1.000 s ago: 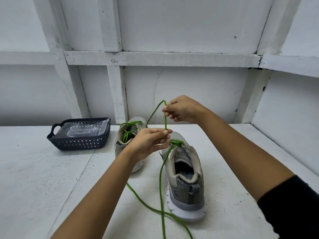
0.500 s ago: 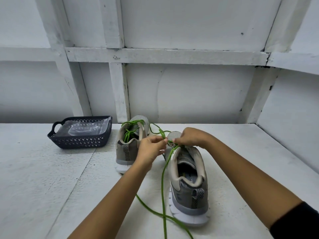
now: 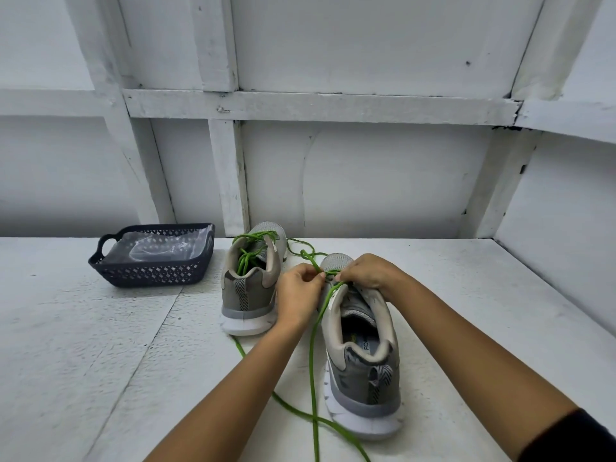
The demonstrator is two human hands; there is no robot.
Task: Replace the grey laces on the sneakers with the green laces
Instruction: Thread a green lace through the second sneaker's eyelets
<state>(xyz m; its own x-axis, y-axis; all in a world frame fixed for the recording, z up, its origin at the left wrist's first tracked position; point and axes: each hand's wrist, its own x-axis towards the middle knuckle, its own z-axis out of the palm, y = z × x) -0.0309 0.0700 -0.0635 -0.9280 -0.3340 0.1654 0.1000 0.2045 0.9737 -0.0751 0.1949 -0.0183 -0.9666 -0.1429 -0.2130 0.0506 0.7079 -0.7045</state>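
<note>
Pinching the green lace (image 3: 311,361) above the near sneaker (image 3: 363,361), your left hand (image 3: 296,295) and right hand (image 3: 366,273) are each holding it in a fingertip grip. Its loose lengths are trailing across the bench (image 3: 83,361) and crossing beside the heel. The far sneaker (image 3: 250,288) is standing just left, green-laced.

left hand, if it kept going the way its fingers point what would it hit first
Probably the right hand: the left hand points rightward over the near sneaker, pinching the green lace, and that hand sits just beyond, though depth is unclear.
</note>
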